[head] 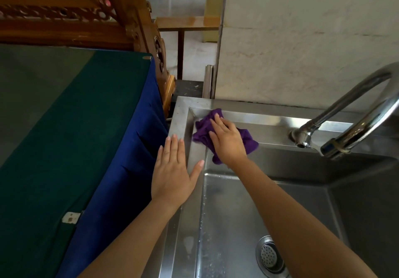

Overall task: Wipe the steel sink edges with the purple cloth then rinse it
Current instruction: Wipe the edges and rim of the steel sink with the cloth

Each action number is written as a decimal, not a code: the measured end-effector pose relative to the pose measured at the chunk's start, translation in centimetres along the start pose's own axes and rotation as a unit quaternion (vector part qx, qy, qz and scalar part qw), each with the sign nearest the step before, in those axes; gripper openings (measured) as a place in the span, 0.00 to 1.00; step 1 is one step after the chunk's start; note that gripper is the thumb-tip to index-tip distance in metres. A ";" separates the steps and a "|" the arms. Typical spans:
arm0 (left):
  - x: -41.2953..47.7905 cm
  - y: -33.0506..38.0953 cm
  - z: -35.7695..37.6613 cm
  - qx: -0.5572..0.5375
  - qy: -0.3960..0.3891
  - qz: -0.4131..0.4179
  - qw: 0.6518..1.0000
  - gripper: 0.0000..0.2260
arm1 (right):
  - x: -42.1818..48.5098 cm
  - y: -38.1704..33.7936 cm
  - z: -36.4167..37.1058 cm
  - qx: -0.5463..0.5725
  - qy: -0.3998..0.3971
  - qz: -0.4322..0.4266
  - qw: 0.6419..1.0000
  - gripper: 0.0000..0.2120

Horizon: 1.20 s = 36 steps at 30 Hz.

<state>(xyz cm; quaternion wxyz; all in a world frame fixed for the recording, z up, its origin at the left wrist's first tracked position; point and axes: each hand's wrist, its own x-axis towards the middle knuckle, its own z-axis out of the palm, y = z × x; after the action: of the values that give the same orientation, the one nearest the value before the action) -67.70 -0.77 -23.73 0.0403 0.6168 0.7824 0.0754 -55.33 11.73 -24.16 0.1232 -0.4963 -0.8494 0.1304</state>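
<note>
While the right hand (227, 143) presses flat on the purple cloth (244, 140) at the back-left corner of the steel sink (183, 124), just left of centre in the frame, the step in hand looks like wiping the ledge behind the basin. Its grip is not clamped: the fingers lie spread on top of the bunched cloth, pinning it to the steel. The left hand (172, 174) rests open, palm down, on the left rim below it, holding nothing and bracing the person. To do this well, she or he should keep even downward pressure and draw the cloth along the ledge toward the faucet (345, 126) at the right, working round its base. Part of the cloth hangs over the basin edge; gathering it under the palm would likely help.
</note>
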 end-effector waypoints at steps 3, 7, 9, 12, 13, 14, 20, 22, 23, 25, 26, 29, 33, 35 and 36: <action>0.2 0.0 0.0 0.007 -0.005 -0.001 1.000 0.35 | 0.8 -1.0 0.1 0.000 -0.037 -0.058 0.998 0.22; 0.2 0.0 -0.3 -0.013 -0.024 -0.003 1.000 0.35 | -0.2 -2.5 0.6 0.082 -0.036 -0.079 0.993 0.21; 0.3 -0.1 -0.5 -0.038 -0.039 -0.005 0.998 0.35 | -1.7 -2.6 1.1 0.118 -0.025 -0.088 0.989 0.21; -0.4 -0.6 -0.7 -0.045 -0.041 -0.002 0.998 0.34 | -3.4 -2.2 1.7 0.150 -0.017 -0.109 0.982 0.20; -1.0 -0.7 -0.7 -0.036 -0.033 0.001 0.999 0.35 | -3.6 -2.2 1.8 0.152 -0.021 -0.105 0.983 0.21; -1.6 -0.7 -0.6 -0.032 -0.025 0.000 0.999 0.35 | -3.8 -2.2 1.9 0.148 -0.024 -0.100 0.984 0.21; -2.7 -0.9 0.0 -0.018 0.014 -0.001 1.000 0.32 | -1.2 -3.0 2.1 0.065 0.012 -0.053 0.996 0.20; -2.7 -0.9 0.2 -0.012 0.025 -0.001 1.000 0.32 | 0.3 -3.2 2.0 0.054 0.047 -0.031 0.997 0.18; -2.7 -0.9 0.1 -0.011 0.030 -0.002 0.999 0.32 | 0.8 -3.3 1.8 0.074 0.068 -0.018 0.995 0.16; -2.8 -0.9 0.2 -0.014 0.029 0.004 0.999 0.33 | 1.6 -3.2 1.2 0.147 0.120 0.019 0.982 0.13; -2.8 -0.9 0.3 -0.016 0.023 0.005 1.000 0.33 | 2.1 -3.0 0.8 0.180 0.152 0.037 0.971 0.11; -2.7 -1.0 0.3 -0.002 0.026 -0.006 1.000 0.33 | 4.3 -2.5 0.0 0.208 0.217 0.052 0.952 0.11; -2.6 -1.0 0.6 0.012 0.024 -0.004 1.000 0.32 | 7.4 -2.6 0.7 0.134 0.090 0.035 0.986 0.20; -2.6 -1.0 0.7 0.013 0.024 -0.004 1.000 0.33 | 8.3 -2.9 1.1 0.081 0.047 0.000 0.996 0.22; -2.6 -1.0 0.7 0.013 0.025 -0.003 1.000 0.33 | 8.6 -3.2 1.3 0.073 0.034 -0.019 0.997 0.22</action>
<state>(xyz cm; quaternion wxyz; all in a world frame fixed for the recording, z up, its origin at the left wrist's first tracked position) -67.99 -3.47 -24.69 0.0128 0.6131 0.7858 0.0804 -62.51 17.61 -23.58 0.1902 -0.4739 -0.8422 0.1731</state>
